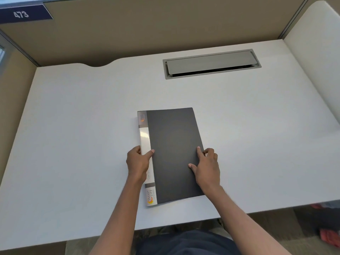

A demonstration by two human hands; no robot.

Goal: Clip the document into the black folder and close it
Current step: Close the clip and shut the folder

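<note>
The black folder lies flat and closed on the white desk, its spine with a clear label strip on the left. My left hand grips the spine edge, thumb on top of the cover. My right hand rests on the folder's right edge, with index finger and thumb pressed on the cover and the other fingers curled past the edge. No document is visible; the inside of the folder is hidden.
A grey cable hatch is set into the desk at the back right. Beige partition walls enclose the desk at the back and left, and a white panel stands at the right. The desk's front edge is close to my body.
</note>
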